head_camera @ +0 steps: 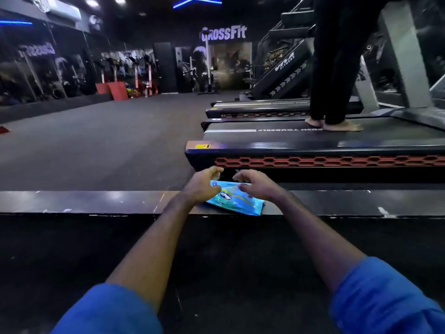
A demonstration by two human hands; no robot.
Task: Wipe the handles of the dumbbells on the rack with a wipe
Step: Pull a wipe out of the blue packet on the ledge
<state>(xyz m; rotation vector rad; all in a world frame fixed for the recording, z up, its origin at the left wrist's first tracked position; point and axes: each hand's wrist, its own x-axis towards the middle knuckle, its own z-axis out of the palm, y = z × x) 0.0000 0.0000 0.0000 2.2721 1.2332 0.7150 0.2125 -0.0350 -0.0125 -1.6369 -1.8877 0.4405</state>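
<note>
Wipes [234,198] come in a light blue pack, and the pack lies flat on a dark shiny ledge [96,201], with one corner poking over the near edge. Both hands reach out over it. The left hand [201,186] hangs over the pack's left end with fingers bent and spread — it holds nothing. The right hand [258,185] hangs over the right end the same way, loose and holding nothing. Blue sleeves [385,297] are pushed up on both arms. Just past the ledge stands a treadmill [313,150] — a person [337,68] with bare feet stands on it.
</note>
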